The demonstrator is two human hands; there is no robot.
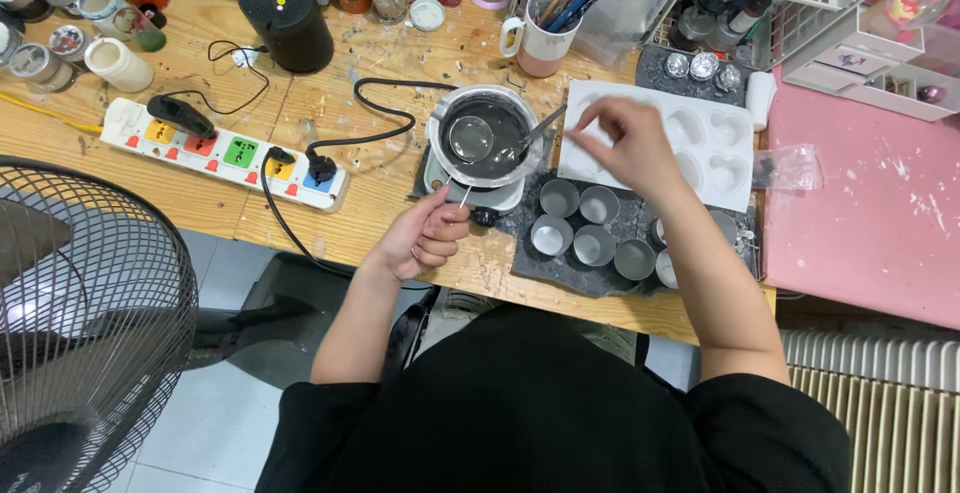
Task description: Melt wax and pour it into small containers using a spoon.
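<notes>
A small metal pot (438, 123) of dark grey liquid stands on a little hot plate (440, 181) at the middle of the wooden table (380, 213). My right hand (628, 145) pinches the thin handle of a metal spoon (470, 139) whose round bowl lies in the liquid. My left hand (425, 238) is at the table's near edge, just below the pot, and grips a thin white stick (465, 194) that points up toward the hot plate. Several empty round metal cups (559, 198) stand on a dark mat (530, 265) under my right forearm. A white mould (725, 158) with rounded hollows lies behind them.
A white power strip (225, 151) with coloured switches and black cables lies to the left. Behind it stand a black cylinder (287, 19), jars (115, 61) and a mug of brushes (540, 45). A pink surface (870, 213) is on the right, a fan (85, 323) at lower left.
</notes>
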